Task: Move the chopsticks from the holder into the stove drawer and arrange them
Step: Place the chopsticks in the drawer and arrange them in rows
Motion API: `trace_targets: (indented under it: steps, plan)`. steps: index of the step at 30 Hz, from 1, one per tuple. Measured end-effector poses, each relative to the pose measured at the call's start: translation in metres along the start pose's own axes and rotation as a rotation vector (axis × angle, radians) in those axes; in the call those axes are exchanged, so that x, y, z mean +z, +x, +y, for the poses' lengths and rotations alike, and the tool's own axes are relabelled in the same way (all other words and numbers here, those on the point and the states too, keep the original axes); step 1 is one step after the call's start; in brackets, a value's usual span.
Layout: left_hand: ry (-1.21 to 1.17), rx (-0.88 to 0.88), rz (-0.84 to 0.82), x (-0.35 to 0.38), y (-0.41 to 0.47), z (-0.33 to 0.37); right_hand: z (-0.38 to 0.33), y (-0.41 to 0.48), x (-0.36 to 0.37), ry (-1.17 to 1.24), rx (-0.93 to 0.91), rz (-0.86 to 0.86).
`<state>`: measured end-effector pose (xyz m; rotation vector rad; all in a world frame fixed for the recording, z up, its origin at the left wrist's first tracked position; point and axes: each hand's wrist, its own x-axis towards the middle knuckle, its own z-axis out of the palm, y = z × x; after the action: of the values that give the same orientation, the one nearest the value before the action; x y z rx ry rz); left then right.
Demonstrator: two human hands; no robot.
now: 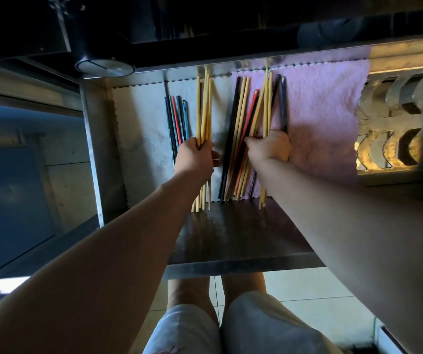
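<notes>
The open steel drawer [95, 139] fills the middle of the view, its floor covered at 10 o'clock by a white cloth [144, 129] and at 2 o'clock by a pink cloth [328, 118]; a slotted metal rack [394, 118] sits at 3 o'clock past the pink cloth. Both bare forearms reach in from 6 o'clock. The mixed pile of chopsticks [243, 129], pale wood, black and red, lies fanned across the seam between the two cloths at 12 o'clock, and the right hand [269, 146] rests on it with fingers curled over several sticks; whether it pinches any cannot be told. The left hand [197, 157] is closed around a bundle of pale wooden chopsticks [205, 106], which stand lengthwise over the white cloth. Just beside that bundle at 11 o'clock lie a few dark and red chopsticks [177, 121], flat and roughly parallel.
</notes>
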<state>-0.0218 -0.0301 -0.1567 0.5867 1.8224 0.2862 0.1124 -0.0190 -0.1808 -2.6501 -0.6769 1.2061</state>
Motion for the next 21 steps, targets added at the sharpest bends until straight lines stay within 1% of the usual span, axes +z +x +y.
trace_targets:
  steps: [5, 9, 11, 17, 19, 21]
  plan:
    - [-0.002, -0.003, -0.002, 0.001, -0.003, 0.001, 0.003, 0.001, -0.001, 0.013, 0.012, -0.025]
    - [0.057, 0.024, 0.009, 0.004, -0.003, 0.000, 0.008, 0.003, -0.002, 0.090, -0.019, -0.034]
    - [0.066, 0.029, 0.010, 0.006, -0.005, 0.000, 0.009, 0.003, -0.004, 0.134, -0.028, -0.072]
    - [0.012, -0.043, 0.026, 0.018, -0.009, 0.002, 0.006, -0.001, -0.018, 0.244, 0.050, -0.153]
    - [-0.054, -0.084, 0.043, 0.023, -0.009, 0.004, 0.002, -0.003, -0.025, 0.249, 0.079, -0.198]
    - [-0.060, -0.106, 0.076, 0.029, -0.010, 0.006, 0.000, -0.006, -0.031, 0.249, 0.079, -0.255]
